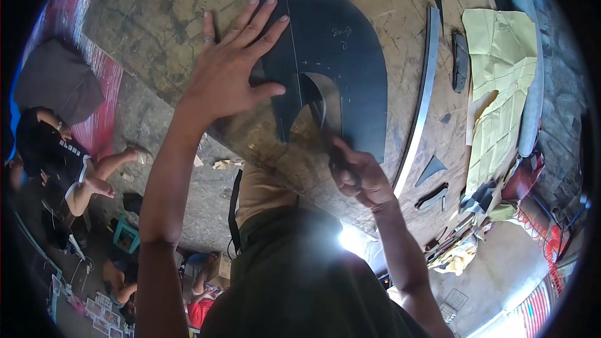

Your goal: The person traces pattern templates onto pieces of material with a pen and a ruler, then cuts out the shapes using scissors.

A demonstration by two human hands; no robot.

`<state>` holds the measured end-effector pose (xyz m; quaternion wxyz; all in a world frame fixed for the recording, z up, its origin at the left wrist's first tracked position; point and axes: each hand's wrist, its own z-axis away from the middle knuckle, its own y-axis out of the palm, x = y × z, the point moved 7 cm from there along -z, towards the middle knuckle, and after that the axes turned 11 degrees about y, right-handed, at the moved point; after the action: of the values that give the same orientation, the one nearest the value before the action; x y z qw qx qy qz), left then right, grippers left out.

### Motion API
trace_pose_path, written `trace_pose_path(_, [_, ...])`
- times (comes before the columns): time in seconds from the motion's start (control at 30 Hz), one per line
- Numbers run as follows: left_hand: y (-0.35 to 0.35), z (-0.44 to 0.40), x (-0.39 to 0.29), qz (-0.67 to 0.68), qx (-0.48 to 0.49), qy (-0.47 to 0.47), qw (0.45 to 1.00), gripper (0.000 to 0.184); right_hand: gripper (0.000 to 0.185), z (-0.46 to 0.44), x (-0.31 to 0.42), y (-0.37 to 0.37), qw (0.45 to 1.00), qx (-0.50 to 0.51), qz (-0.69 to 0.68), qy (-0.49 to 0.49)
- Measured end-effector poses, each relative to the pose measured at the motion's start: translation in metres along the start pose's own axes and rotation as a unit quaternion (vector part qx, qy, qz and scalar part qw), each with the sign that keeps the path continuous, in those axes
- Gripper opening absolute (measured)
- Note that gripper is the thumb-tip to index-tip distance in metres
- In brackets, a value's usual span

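Observation:
A black sheet (360, 56), arched like a horseshoe, lies on a worn wooden table. White chalk lines and written marks show on it. My left hand (231, 66) presses flat on its left part, fingers spread and thumb out to the side. In my right hand (363, 178) is a pair of dark-handled scissors (324, 122), gripped with closed fingers. Their long blades point away from me into the sheet's inner curve, touching or very close to its edge. The blade tips are hard to make out there.
A long metal ruler (421, 100) runs along the table (169, 19) to the right. Beyond it lie a dark block (460, 62), a folding knife (432, 196), a triangular scrap (431, 170) and yellow pattern paper (501, 56). A seated person (53, 150) is at the left.

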<state>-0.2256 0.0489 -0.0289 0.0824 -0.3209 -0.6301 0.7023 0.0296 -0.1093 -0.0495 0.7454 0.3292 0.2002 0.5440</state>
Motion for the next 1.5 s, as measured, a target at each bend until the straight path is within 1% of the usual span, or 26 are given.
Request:
trace_pose_path(0.03, [0.000,0.000,0.000,0.000,0.000,0.000,1.000,0.102,0.071,-0.003,-0.007,0.001,0.998,-0.048,-0.028,0.006])
trace_pose_path(0.07, [0.001,0.000,0.000,0.001,0.001,0.002,1.000,0.102,0.071,-0.007,-0.013,0.005,0.998,-0.049,-0.029,0.005])
trace_pose_path(0.2, [-0.001,0.000,0.000,0.012,-0.010,0.002,1.000,0.103,0.071,-0.017,-0.022,0.007,0.988,-0.127,0.060,-0.069])
trace_pose_path(0.23, [0.000,0.000,0.000,0.014,-0.009,0.002,1.000,0.103,0.071,-0.020,-0.024,0.009,0.987,-0.130,0.059,-0.068])
trace_pose_path(0.37, [0.001,-0.001,0.002,0.026,-0.017,-0.011,0.999,0.107,0.072,-0.023,-0.017,0.018,0.957,-0.188,0.183,-0.127])
trace_pose_path(0.53, [0.004,0.000,0.003,0.038,-0.014,-0.007,0.999,0.108,0.071,-0.029,-0.012,0.034,0.949,-0.227,0.181,-0.121])
trace_pose_path(0.7, [0.005,0.000,0.005,0.050,-0.020,-0.007,0.999,0.109,0.070,-0.031,-0.010,0.035,0.934,-0.229,0.233,-0.144])
trace_pose_path(0.73, [0.005,0.000,0.004,0.051,-0.019,-0.006,0.999,0.109,0.070,-0.032,-0.009,0.036,0.934,-0.230,0.232,-0.144])
trace_pose_path(0.87, [0.005,0.000,0.005,0.060,-0.026,-0.011,0.998,0.110,0.069,-0.038,-0.003,0.043,0.956,-0.217,0.155,-0.125])
trace_pose_path(1.03, [0.005,-0.003,0.006,0.058,0.009,-0.032,0.998,0.114,0.070,-0.046,0.002,0.042,0.947,-0.245,0.172,-0.117])
trace_pose_path(1.23, [0.004,-0.003,0.006,0.088,0.001,-0.033,0.996,0.119,0.070,-0.050,0.010,0.042,0.943,-0.250,0.190,-0.111])
trace_pose_path(1.37, [0.005,-0.004,0.007,0.084,0.011,-0.041,0.996,0.118,0.069,-0.061,0.023,0.047,0.953,-0.174,0.142,-0.204])
trace_pose_path(1.5, [0.004,-0.004,0.007,0.090,0.013,-0.043,0.995,0.119,0.068,-0.060,0.024,0.047,0.957,-0.194,0.138,-0.169])
